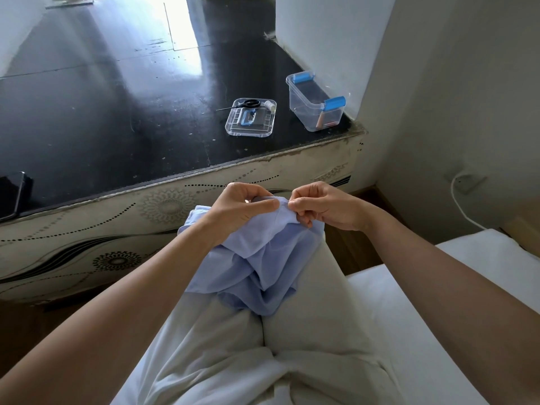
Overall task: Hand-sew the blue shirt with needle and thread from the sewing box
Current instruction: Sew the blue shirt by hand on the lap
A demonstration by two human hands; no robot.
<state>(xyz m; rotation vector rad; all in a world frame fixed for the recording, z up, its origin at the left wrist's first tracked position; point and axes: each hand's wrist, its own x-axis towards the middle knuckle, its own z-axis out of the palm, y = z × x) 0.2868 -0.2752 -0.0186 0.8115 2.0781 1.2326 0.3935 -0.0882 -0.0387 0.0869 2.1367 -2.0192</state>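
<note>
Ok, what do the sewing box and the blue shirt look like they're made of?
Sewing box: clear, glossy hard plastic, since its contents show through the walls. Blue shirt: thin, matte woven cloth, slightly sheer, falling in soft folds; possibly cotton or a blend.

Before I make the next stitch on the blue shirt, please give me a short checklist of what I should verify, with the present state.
1. The light blue cloth shirt rests on the lap: ok.
2. The left hand grips the shirt's raised fold: ok.
3. The right hand pinches the same fold: ok.
4. The needle and thread are at the fingers: cannot tell, too small to see.
5. The black-handled scissors lie ready on the clear plastic lid: ok.
6. The clear plastic sewing box with blue latches stands open on the black table: ok.
</note>
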